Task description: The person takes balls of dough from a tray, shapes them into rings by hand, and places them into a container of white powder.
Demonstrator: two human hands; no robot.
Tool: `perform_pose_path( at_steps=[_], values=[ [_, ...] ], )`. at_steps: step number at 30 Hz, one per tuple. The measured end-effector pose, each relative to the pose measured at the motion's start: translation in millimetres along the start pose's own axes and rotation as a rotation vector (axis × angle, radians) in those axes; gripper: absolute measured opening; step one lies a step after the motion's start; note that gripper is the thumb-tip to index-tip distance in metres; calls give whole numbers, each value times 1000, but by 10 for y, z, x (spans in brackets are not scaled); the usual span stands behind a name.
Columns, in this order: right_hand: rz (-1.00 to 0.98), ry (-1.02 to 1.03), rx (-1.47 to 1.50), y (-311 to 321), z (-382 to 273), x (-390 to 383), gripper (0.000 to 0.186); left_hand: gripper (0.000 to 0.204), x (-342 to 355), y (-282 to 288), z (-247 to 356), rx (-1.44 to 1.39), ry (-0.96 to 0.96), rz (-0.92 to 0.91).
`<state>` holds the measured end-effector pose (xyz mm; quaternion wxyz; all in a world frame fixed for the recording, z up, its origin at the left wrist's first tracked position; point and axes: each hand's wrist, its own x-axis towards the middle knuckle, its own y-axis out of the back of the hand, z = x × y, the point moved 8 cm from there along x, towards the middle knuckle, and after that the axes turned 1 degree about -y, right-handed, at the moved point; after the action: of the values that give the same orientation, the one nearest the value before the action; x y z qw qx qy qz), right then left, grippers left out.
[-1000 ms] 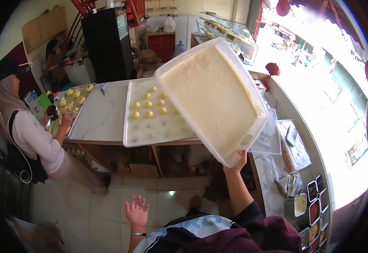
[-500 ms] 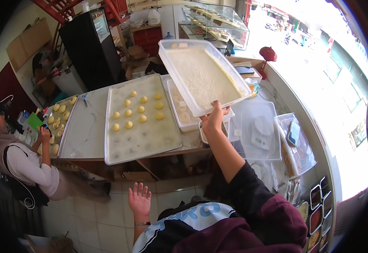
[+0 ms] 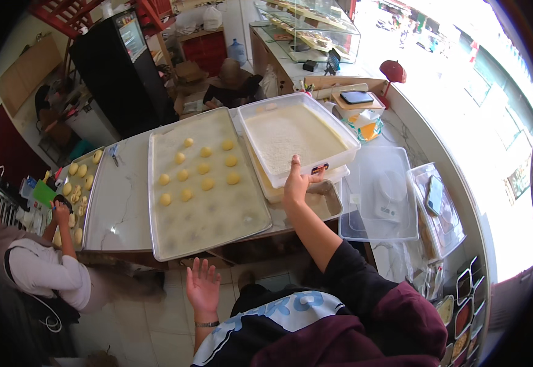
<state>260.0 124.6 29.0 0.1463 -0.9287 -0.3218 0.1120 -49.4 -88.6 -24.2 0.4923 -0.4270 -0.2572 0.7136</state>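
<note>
My right hand (image 3: 296, 185) grips the near edge of a clear plastic container (image 3: 338, 158), thumb over the rim. Pale flour (image 3: 283, 147) covers the container's bottom. It sits on or just above another plastic container (image 3: 271, 191); whether they touch I cannot tell. A metal pan (image 3: 326, 205) lies under my right wrist's side. To the left, yellow dough balls (image 3: 203, 168) rest in rows on a large baking tray (image 3: 217, 229). My left hand (image 3: 203, 285) hangs before the counter, palm up, fingers apart, holding nothing.
A clear lid (image 3: 358, 223) lies beside a kitchen scale (image 3: 389, 199) on the right, near a phone (image 3: 434, 196) on a lidded box. Leftward, a co-worker (image 3: 49, 269) handles dough at a second tray (image 3: 71, 202). Another person (image 3: 233, 85) is beyond the counter.
My right hand has lowered the flour container from a raised, tilted position to near level over the lower container. The person beyond the counter now shows more. My left hand stays open.
</note>
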Motion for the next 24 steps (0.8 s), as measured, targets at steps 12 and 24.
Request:
perform_pose_path(
  at_steps=[12, 24],
  values=[
    [-603, -268, -267, 486, -515, -155, 42, 35, 783, -572, 230, 72, 147, -211],
    [-854, 400, -1862, 565, 34, 66, 10, 33, 1073, -688, 45, 32, 413, -332]
  ],
)
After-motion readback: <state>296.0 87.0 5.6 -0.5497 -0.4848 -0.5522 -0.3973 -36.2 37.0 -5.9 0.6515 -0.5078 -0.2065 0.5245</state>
